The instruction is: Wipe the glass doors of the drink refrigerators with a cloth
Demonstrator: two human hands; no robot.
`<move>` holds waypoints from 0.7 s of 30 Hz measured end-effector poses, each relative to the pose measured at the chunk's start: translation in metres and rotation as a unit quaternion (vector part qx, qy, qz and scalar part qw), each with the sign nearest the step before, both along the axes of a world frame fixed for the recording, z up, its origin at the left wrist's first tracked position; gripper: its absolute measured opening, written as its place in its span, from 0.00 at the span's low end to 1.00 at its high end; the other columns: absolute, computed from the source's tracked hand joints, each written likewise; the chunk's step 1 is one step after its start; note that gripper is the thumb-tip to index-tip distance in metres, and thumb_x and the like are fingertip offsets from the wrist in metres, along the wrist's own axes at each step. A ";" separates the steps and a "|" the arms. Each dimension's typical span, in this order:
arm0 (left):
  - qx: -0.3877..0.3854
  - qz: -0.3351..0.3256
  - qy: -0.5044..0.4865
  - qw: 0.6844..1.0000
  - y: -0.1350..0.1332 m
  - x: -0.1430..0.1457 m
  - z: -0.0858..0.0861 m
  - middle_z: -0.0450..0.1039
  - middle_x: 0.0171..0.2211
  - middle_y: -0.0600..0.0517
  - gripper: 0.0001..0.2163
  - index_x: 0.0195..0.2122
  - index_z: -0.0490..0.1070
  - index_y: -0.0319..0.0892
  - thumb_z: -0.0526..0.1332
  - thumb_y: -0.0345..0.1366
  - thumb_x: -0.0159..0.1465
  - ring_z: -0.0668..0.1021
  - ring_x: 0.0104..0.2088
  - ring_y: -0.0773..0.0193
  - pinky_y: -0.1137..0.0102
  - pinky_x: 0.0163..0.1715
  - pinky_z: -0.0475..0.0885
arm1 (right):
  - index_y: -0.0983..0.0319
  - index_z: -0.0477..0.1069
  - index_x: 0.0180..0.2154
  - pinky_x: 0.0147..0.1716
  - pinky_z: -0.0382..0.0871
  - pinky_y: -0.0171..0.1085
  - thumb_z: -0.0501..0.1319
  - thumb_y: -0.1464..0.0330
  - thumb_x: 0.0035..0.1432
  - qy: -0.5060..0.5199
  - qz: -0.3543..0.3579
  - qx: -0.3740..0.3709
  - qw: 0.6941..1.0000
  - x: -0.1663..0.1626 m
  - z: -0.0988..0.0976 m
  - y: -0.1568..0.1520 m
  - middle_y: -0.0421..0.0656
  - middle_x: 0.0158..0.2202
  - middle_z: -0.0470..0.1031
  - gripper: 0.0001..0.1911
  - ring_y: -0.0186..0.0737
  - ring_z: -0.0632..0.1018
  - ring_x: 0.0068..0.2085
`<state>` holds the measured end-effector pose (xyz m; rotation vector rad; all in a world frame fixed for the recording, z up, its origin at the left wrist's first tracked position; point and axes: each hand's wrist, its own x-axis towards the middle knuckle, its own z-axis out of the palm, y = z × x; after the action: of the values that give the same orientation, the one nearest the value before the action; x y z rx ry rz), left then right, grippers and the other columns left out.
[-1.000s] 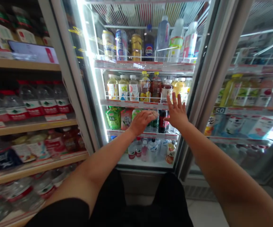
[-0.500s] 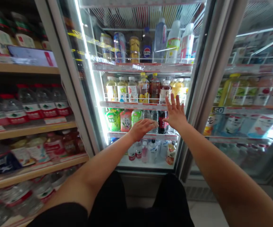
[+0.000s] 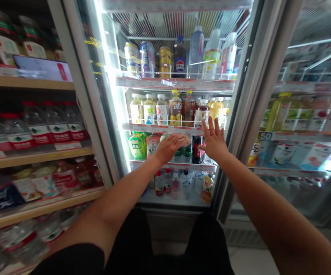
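- Left of the dark red-labelled bottle [image 3: 197,149], the left hand [image 3: 168,148] is palm down with its fingers together, a pale crumpled piece [image 3: 186,140] at its fingertips, lying between that hand and the bottle in this view
- Those flattened fingers suggest pressing toward the glass door [image 3: 238,110] rather than clutching; I cannot tell whether they grip the piece
- Just right of the bottle, the right hand [image 3: 214,144] is spread wide and holds nothing, perhaps to brace; contact with the glass cannot be made out
- Above the bottle, yellow-capped drinks [image 3: 175,109] stand upright, likely so their labels show
- Level with the bottle but farther left, a green pouch [image 3: 138,147] faces outward, probably for the same reason
- Below the bottle, small bottles [image 3: 186,181] stand on the lowest level
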<state>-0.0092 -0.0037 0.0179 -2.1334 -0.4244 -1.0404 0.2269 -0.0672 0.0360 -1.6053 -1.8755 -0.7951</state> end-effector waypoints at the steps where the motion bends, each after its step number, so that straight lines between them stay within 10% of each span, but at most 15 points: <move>1: 0.002 -0.001 -0.021 1.000 0.001 -0.001 0.005 0.72 0.52 0.49 0.12 0.51 0.71 0.45 0.53 0.31 0.70 0.72 0.54 0.59 0.62 0.53 0.71 | 0.55 0.17 0.70 0.65 0.43 0.69 0.65 0.63 0.59 -0.005 0.002 0.005 1.000 0.001 -0.002 0.000 0.47 0.73 0.20 0.59 0.61 0.30 0.71; 6: 0.001 -0.006 -0.116 0.993 0.009 0.000 0.028 0.70 0.51 0.47 0.13 0.53 0.71 0.45 0.51 0.33 0.71 0.71 0.54 0.57 0.59 0.56 0.69 | 0.54 0.19 0.70 0.66 0.49 0.63 0.62 0.68 0.60 -0.024 0.022 0.055 0.998 -0.011 -0.008 -0.012 0.46 0.74 0.25 0.56 0.61 0.37 0.72; 14: -0.016 -0.072 -0.132 0.989 0.020 0.002 -0.023 0.71 0.52 0.41 0.19 0.59 0.59 0.40 0.55 0.29 0.67 0.72 0.56 0.55 0.57 0.54 0.73 | 0.61 0.39 0.72 0.60 0.65 0.48 0.48 0.74 0.67 -0.125 0.187 0.063 0.972 -0.062 -0.011 0.001 0.50 0.67 0.61 0.35 0.49 0.67 0.63; 21: 0.023 0.010 -0.093 0.995 0.034 -0.079 -0.035 0.64 0.63 0.41 0.27 0.65 0.55 0.44 0.60 0.41 0.67 0.60 0.68 0.52 0.52 0.65 0.60 | 0.59 0.67 0.62 0.54 0.70 0.51 0.52 0.75 0.65 -0.180 0.194 0.058 0.963 -0.071 -0.023 0.023 0.52 0.58 0.70 0.25 0.50 0.71 0.52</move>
<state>-0.0885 0.0302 -0.0175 -1.9955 -0.5032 -1.2305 0.1559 -0.0438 0.0134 -1.0189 -2.2516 -1.0465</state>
